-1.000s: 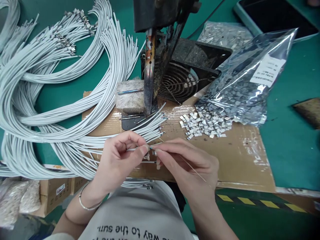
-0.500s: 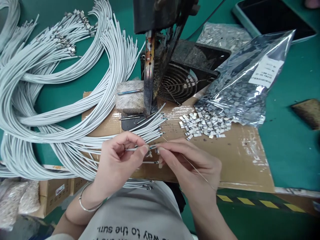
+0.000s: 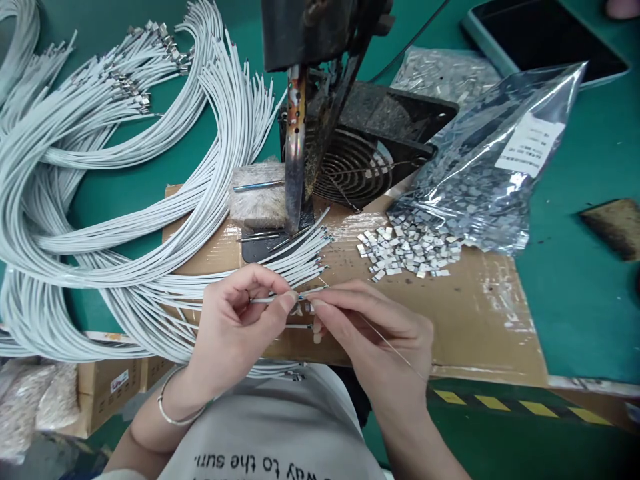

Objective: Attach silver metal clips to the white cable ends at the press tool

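My left hand (image 3: 239, 319) pinches the stripped end of a white cable (image 3: 267, 299) between thumb and fingers, low over the cardboard sheet (image 3: 480, 320). My right hand (image 3: 373, 327) meets it fingertip to fingertip, pinched on a thin wire (image 3: 387, 343) that runs back across the hand; a small metal piece sits between the two hands. Just beyond them lies a fan of white cable ends (image 3: 300, 257). A pile of small metal terminals (image 3: 407, 250) lies to the right on the cardboard.
A fixed soldering iron (image 3: 295, 143) points down above the cardboard, with a black fan (image 3: 365, 157) behind it. A large bundle of white cables (image 3: 100, 200) covers the left. Plastic bags of terminals (image 3: 480, 173) lie at right, a dark tablet (image 3: 540, 33) behind them.
The hands stay pinched together in almost the same place; the fingertips have shifted only slightly. The view has drifted a little.
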Demonstrator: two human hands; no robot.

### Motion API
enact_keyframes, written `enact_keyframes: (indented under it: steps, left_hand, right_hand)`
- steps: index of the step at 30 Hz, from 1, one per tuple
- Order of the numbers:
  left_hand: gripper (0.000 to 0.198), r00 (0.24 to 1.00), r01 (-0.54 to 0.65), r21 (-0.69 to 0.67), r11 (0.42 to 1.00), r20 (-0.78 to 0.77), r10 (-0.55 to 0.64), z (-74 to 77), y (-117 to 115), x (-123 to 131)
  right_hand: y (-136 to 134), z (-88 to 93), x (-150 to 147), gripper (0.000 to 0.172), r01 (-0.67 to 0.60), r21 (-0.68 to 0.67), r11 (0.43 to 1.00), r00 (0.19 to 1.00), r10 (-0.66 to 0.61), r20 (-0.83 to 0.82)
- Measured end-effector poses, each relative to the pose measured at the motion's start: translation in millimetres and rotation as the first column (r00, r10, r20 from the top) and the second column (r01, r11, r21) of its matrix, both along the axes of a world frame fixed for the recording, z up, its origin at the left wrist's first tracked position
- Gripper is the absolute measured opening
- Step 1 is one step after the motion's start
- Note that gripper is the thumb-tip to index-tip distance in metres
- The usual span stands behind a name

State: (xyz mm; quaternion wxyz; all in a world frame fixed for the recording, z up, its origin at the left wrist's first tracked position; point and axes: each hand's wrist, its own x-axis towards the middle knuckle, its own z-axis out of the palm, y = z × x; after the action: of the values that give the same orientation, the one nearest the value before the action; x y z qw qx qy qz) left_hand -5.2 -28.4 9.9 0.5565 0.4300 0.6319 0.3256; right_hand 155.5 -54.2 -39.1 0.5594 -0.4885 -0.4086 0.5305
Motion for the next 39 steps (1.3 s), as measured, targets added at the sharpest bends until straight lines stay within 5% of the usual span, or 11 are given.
enact_keyframes:
  steps: [14, 26, 39]
  left_hand:
    - [0.014, 0.990, -0.122, 0.031, 0.992, 0.071, 0.119, 3.9, -4, 12]
    - [0.015, 0.995, 0.061, 0.108, 0.992, 0.067, -0.068, -4.9, -2, -3]
    - [0.016, 0.994, 0.085, 0.101, 0.991, 0.063, -0.092, -1.4, 0, -1]
  right_hand:
    - [4, 2.4, -1, 0.023, 0.085, -0.064, 0.994, 0.991, -0.092, -0.099]
    - [13, 10.8, -1, 0.020, 0.056, -0.013, 0.998, 0.998, -0.055, 0.041]
    - [12, 9.7, 1, 0.021, 0.034, -0.002, 0.999, 0.998, -0.034, 0.059]
